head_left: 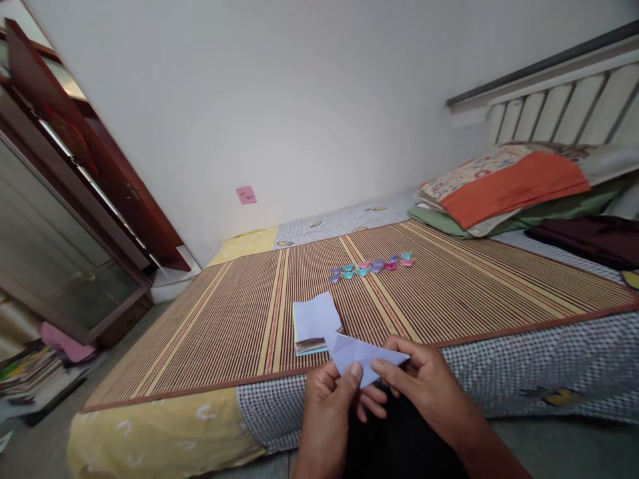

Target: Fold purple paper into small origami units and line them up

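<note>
Both hands hold one sheet of pale lavender paper (357,352), folded to a triangle-like shape with creases, above the bed's front edge. My left hand (332,406) pinches its lower left part, thumb on top and fingers beneath. On the right side, my right hand (419,369) grips the paper near its pointed end, thumb on the front face. Just beyond lies a stack of square paper (315,318), a lavender sheet on top and other colours at its edges. Farther back, several small folded paper pieces (364,267) in pink, teal and purple stand in rows.
A striped woven mat (239,313) covers the bed, with yellow and checked sheet (524,359) hanging at the front. Pillows (519,186) and dark folded cloth (589,239) lie at the right, below a radiator (574,106). A door (100,146) stands at the left.
</note>
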### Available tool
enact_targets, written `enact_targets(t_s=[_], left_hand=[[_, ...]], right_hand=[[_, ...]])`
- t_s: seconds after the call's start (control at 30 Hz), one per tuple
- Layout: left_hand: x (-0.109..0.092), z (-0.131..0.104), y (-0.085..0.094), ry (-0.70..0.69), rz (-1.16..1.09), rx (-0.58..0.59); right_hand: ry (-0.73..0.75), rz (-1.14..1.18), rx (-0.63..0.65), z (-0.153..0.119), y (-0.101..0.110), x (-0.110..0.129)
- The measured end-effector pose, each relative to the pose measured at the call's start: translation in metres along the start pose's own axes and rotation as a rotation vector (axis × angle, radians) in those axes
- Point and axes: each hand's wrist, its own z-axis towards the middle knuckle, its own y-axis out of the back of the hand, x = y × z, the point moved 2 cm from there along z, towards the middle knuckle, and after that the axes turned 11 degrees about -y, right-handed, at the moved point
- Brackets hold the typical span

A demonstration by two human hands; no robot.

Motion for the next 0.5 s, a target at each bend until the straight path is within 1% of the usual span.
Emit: enact_targets(t_s=[0.1, 0.2, 0.3, 0.37, 0.4, 0.43, 0.5], left_hand=[[0.000, 0.000, -0.003, -0.001, 0.019, 0.011], [0.001, 0.002, -0.007, 0.000, 0.038, 0.018], [0.003, 0.004, -0.012, -0.006, 0.057, 0.020], [0.005, 0.006, -0.013, -0.019, 0.056, 0.004], [0.005, 0.006, -0.014, -0.028, 0.048, -0.007], [0.006, 0.007, -0.014, -0.036, 0.038, -0.013], [0.007, 0.007, -0.015, -0.044, 0.021, -0.003]], right_hand=[[0.018, -0.051, -0.073, 0.000, 0.004, 0.000], [0.058, -0.070, -0.155, -0.001, 0.017, 0.003], [0.060, -0.016, -0.226, 0.000, 0.034, 0.003], [0.054, 0.081, -0.250, 0.000, 0.042, -0.001], [0.061, 0.138, -0.234, 0.000, 0.044, -0.003], [0.068, 0.177, -0.186, -0.001, 0.044, -0.005], [0.077, 0.194, -0.033, -0.002, 0.036, -0.008]])
